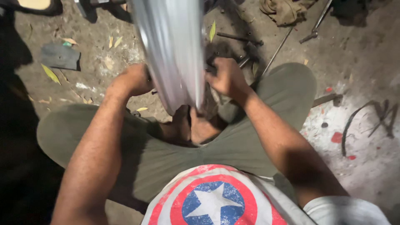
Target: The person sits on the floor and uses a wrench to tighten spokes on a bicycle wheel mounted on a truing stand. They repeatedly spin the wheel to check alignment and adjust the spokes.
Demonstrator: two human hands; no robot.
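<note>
Shiny silver rim [173, 50], upright and motion-blurred, left hand [131, 80] and right hand [225, 77] pressed against opposite sides, grip hidden, cannot tell.

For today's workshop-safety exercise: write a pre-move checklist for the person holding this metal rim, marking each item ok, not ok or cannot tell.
1. Left hand against the shiny metal rim: ok.
2. Right hand against the rim's other side: ok.
3. Fingers closed around anything: cannot tell, they are hidden behind the rim.
4. Rim steady: cannot tell, it looks blurred.
5. Bare feet away from the rim's lower edge: not ok, they sit right beneath it.
6. Ground free of loose tools: not ok, metal rods lie nearby.
</note>
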